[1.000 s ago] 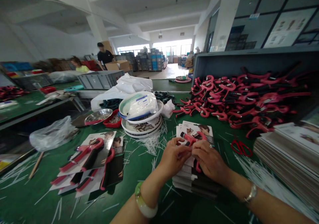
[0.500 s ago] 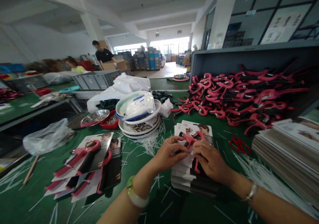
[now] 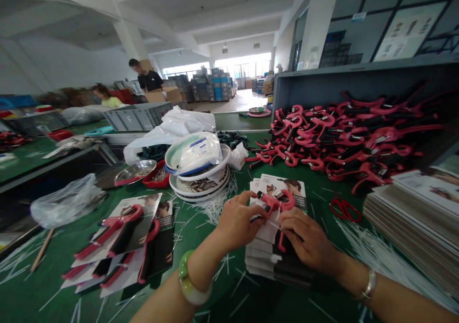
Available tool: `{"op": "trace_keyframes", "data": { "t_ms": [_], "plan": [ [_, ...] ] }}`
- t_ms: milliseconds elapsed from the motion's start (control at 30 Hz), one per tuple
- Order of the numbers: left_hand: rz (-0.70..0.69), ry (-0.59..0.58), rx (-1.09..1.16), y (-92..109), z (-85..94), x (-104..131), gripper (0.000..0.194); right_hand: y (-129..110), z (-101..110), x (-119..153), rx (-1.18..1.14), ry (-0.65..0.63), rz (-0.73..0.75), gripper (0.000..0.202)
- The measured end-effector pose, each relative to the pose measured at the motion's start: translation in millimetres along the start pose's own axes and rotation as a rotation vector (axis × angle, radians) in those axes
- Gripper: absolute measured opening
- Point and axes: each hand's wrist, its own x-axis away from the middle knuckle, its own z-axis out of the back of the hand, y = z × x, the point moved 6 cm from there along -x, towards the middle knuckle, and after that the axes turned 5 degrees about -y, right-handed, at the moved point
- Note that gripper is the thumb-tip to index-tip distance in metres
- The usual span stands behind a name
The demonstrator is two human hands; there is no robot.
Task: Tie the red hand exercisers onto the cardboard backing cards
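A pair of pink-and-black pliers (image 3: 289, 199) lies on top of a stack of printed cards (image 3: 261, 261) in front of me. My left hand (image 3: 234, 222) is closed around one of its handles, thumb and fingers bent. Beside the other handle, my right hand (image 3: 310, 241) pinches a thin white plastic tie (image 3: 274, 225) near the middle of the pliers. The fingers partly cover the tie's ends. To the left, several more pliers (image 3: 124, 234) rest fixed on overlapping cards.
A large heap of pink pliers (image 3: 322, 136) spills from a grey crate (image 3: 304, 86). Red scissors (image 3: 345, 210), loose white ties (image 3: 376, 251) and a tall card stack (image 3: 405, 232) sit on the right. Stacked bowls (image 3: 199, 196) stand behind; two people (image 3: 149, 80) are farther back.
My right hand has shifted slightly down and right, drawing a white tie into view. My left fingers have closed lower on the handle. The pliers stay on the card stack.
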Motion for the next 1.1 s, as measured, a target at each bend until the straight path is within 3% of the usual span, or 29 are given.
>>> {"op": "trace_keyframes", "data": {
  "t_ms": [167, 333, 533, 733, 933, 1033, 1067, 1100],
  "plan": [
    [0.065, -0.024, 0.125, -3.0, -10.5, 5.0, 0.021, -8.8, -2.3, -11.7, -0.071, -0.100, 0.014, 0.015],
    [0.215, 0.013, 0.042, -4.9, -16.1, 10.4, 0.025, -13.2, -7.8, -23.9, 0.012, -0.274, -0.157, 0.020],
    [0.324, 0.043, 0.063, -5.2, -18.0, 13.2, 0.028, -16.4, -15.5, 1.9, 0.146, -0.244, -0.269, 0.024],
    [0.344, -0.016, 0.129, -13.0, -20.7, 10.4, 0.025, -8.7, -17.5, 1.2, 0.054, -0.347, -0.284, 0.022],
    [0.399, -0.056, 0.219, -22.8, -31.0, 5.1, 0.035, -11.8, -10.7, -3.5, -0.156, -0.338, -0.286, 0.021],
    [0.408, -0.059, 0.281, -25.8, -35.0, 5.0, 0.037, 21.7, 6.9, 10.5, -0.236, -0.291, -0.450, 0.029],
    [0.407, -0.053, 0.281, -26.0, -35.1, 5.4, 0.037, 43.0, 18.8, 18.4, -0.144, -0.255, -0.555, 0.029],
    [0.401, -0.046, 0.274, -25.4, -34.6, 5.9, 0.037, 70.8, 38.1, 30.2, 0.070, -0.161, -0.752, 0.030]
  ]
}}
